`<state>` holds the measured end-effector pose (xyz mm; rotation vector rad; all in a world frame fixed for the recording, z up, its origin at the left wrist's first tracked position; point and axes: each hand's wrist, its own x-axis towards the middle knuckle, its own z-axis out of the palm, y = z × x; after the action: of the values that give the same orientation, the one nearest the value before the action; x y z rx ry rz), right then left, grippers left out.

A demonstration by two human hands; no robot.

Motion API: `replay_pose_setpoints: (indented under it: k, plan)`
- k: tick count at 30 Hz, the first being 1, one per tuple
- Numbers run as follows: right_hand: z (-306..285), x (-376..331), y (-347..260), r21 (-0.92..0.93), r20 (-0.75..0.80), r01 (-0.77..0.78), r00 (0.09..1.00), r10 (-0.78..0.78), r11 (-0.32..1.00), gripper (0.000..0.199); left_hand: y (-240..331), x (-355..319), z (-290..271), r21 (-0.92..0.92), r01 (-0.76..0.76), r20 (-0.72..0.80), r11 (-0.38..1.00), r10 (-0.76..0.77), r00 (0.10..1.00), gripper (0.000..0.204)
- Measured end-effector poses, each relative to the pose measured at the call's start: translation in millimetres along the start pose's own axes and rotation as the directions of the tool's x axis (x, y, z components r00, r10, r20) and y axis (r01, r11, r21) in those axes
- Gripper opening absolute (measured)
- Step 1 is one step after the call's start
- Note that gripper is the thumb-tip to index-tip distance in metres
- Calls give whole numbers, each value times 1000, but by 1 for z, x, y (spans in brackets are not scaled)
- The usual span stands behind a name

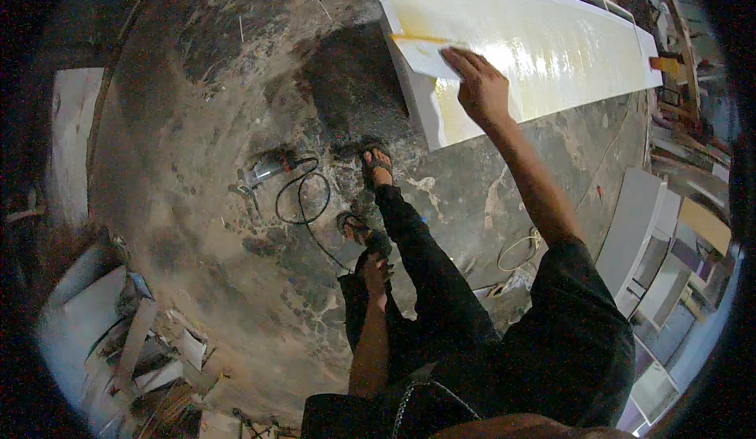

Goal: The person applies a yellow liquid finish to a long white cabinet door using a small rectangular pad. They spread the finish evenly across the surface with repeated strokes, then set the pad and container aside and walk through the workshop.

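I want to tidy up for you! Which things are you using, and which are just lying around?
In use:
right hand pressed on the long white board, wet with yellowish coating

Lying about:
power tool with black cord on the floor
white offcuts
left hand rests on the knee

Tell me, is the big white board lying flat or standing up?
Lying flat: the white board rests broad face up above the floor, right hand pressed on top.

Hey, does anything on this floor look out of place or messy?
Yes. A power tool lies on the dusty floor, its black cord looping loose beside the sandalled feet. Offcut scraps pile up lower left.
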<state>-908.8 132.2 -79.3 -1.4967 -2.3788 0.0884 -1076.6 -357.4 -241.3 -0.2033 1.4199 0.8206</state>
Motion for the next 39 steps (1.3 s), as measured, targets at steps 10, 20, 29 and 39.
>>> replay_pose_setpoints:
  k: [10,20,29,39]
  plan:
    - [75,79,34,-96,71,85,994,-78,992,49,44,-13,47,-56,153,-137,987,-159,978,45]
    - [13,3,17,48,252,170,952,-176,984,59,51,-13,56,-128,160,-165,979,-180,970,48]
    - [48,92,49,-61,86,-66,994,71,996,41,47,1,49,-90,114,-166,989,-128,978,66]
    - [49,78,30,-88,186,36,982,-19,995,41,32,-6,30,-11,145,-173,989,-145,974,61]
